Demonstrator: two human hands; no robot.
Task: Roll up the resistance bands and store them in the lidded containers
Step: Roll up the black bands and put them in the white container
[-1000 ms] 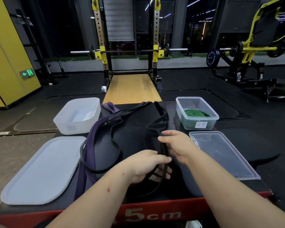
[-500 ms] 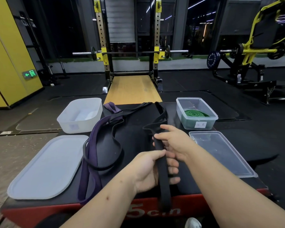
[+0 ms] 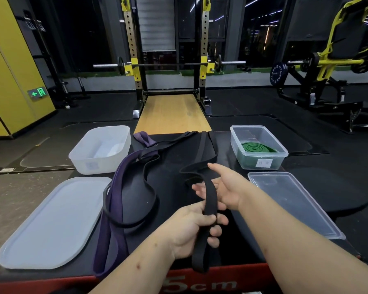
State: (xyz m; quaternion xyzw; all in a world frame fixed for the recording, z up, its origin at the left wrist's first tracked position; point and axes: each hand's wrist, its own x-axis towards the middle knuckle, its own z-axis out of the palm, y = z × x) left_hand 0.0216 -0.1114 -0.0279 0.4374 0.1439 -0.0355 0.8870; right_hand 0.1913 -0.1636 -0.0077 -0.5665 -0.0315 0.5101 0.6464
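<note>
Black resistance band [image 3: 210, 196] held above platform edge, unrolled.
Left hand [image 3: 191, 228] curls round it; right hand [image 3: 225, 187], fingers spread, supports it. Advise starting tight from the hanging end, kept flat. Frosted container [image 3: 102, 149] beyond.

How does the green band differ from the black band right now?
The green band is rolled into a flat coil; the black band is unrolled and strung out. The green band lies inside the clear container; the black band stretches across the platform, gripped by the left hand, its near end hanging over the edge. Both are flat resistance bands.
</note>
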